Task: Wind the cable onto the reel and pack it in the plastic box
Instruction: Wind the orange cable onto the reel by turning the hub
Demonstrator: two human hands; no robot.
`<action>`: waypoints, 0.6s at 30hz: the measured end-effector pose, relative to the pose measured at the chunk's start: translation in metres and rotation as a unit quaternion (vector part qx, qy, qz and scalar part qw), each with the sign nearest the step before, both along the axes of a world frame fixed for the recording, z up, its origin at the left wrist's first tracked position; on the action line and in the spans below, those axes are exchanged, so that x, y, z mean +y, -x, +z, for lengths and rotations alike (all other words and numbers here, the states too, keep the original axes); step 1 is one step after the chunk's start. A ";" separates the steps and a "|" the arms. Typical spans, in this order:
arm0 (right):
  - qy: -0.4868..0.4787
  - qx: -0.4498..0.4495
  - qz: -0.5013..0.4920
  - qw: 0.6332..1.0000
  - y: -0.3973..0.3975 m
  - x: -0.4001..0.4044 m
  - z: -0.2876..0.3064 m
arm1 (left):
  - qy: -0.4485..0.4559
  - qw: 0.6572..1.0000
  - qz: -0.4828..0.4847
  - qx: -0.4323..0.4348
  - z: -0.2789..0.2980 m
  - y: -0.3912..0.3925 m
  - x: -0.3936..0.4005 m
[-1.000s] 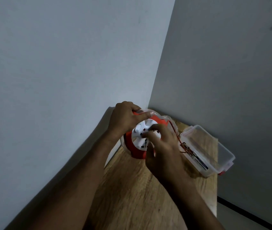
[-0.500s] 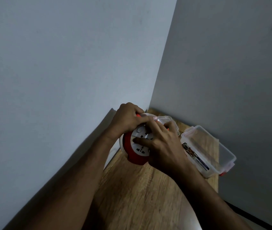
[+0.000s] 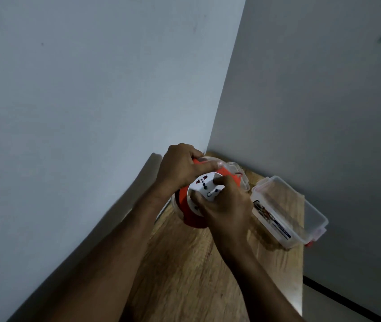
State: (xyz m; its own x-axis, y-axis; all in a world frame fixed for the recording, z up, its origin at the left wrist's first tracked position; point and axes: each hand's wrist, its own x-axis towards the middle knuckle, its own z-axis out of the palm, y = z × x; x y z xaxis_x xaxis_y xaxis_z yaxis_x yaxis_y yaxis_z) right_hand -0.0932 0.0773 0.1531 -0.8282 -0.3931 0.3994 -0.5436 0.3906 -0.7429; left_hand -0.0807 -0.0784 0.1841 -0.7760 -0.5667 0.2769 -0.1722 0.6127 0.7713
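Above the wooden table (image 3: 184, 270) I hold up a red cable reel (image 3: 193, 218) with a white socket face (image 3: 205, 187). My left hand (image 3: 180, 168) grips the reel's upper rim from the left. My right hand (image 3: 226, 205) grips the white centre of the reel, fingers curled over the face. A short bit of red cable (image 3: 238, 174) shows behind the reel; the wound part is hidden. To the right stands the clear plastic box (image 3: 289, 212), open and with a printed label on its near wall.
Two grey walls meet in a corner just behind the reel. A clear lid (image 3: 240, 177) lies behind the reel near that corner. The table's right edge runs past the box, with a dark floor strip (image 3: 338, 296) below.
My right hand has turned on the white socket face and now covers its lower right part. The loose red cable seen a second ago toward the box is gone from sight.
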 end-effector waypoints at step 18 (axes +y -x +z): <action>-0.221 0.293 0.107 0.924 -0.008 0.023 0.014 | 0.000 1.000 -0.020 -0.022 0.003 0.001 -0.012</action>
